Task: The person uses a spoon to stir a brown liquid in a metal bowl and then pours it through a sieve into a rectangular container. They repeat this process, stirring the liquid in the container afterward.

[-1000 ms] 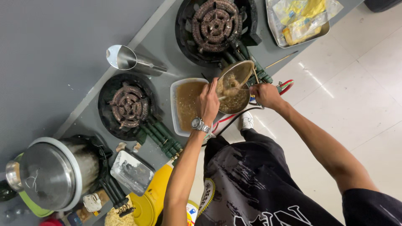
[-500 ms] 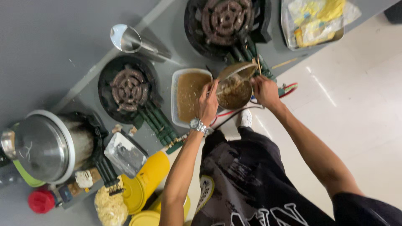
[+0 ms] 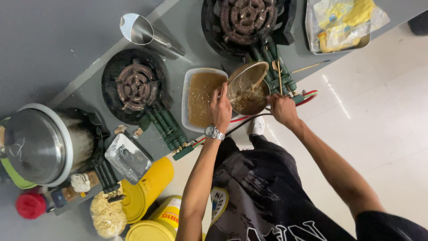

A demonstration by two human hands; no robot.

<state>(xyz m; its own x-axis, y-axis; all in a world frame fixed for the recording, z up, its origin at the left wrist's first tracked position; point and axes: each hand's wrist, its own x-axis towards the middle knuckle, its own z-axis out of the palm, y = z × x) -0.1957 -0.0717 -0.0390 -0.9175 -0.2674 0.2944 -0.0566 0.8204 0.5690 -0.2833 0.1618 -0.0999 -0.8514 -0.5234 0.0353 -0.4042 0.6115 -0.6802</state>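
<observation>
Plainly, two hands tip a metal bowl over a tub of brown liquid.

Left hand (image 3: 221,108), a watch at its wrist, clamps the near rim of the tilted metal bowl (image 3: 248,88); its fingers curl over the edge and hide the grip. Right hand (image 3: 282,109) is closed around something thin at the bowl's far side, perhaps a utensil handle, too small to make out. Both forearms reach forward from the dark shirt, elbows bent, hands apart with the bowl between them. The bowl leans over the rectangular plastic tub (image 3: 201,98), which sits on the grey counter (image 3: 53,49) between two gas burners (image 3: 137,86). A steel pot (image 3: 38,145) is cut off at the left edge.
</observation>
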